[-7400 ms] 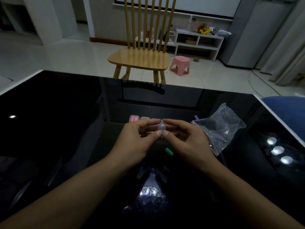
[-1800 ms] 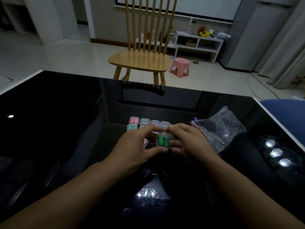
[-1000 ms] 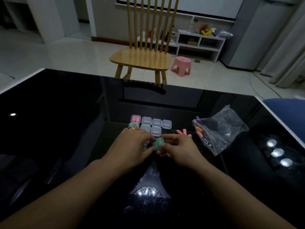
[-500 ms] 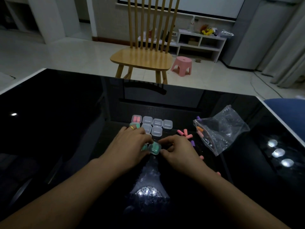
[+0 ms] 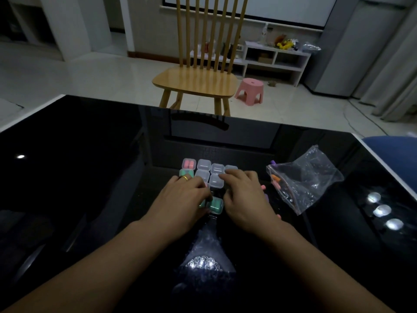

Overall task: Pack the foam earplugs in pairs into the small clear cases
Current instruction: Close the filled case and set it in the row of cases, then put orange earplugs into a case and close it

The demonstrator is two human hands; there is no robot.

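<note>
A small clear case with two green earplugs (image 5: 216, 205) lies on the black table between my hands. My left hand (image 5: 184, 199) is curled over a second green-filled case (image 5: 202, 203), fingertips touching both. My right hand (image 5: 246, 197) lies flat with fingers apart, its fingertips on the back-right empty case (image 5: 230, 168). Behind my hands is a cluster of cases: one with pink earplugs (image 5: 188, 164), one with green (image 5: 185, 172), several empty (image 5: 205, 164). Loose pink (image 5: 262, 187) and purple (image 5: 266, 196) earplugs peek out right of my right hand.
A clear zip bag (image 5: 309, 177) with a few orange and purple earplugs lies at the right on the glossy black table (image 5: 90, 166). A wooden chair (image 5: 198, 80) stands past the far edge. A blue seat (image 5: 392, 147) is at the right.
The green-filled case was closed in the air, then lowered onto the table. My right hand has let go of it and reached forward onto the empty cases; my left hand stays by it.
</note>
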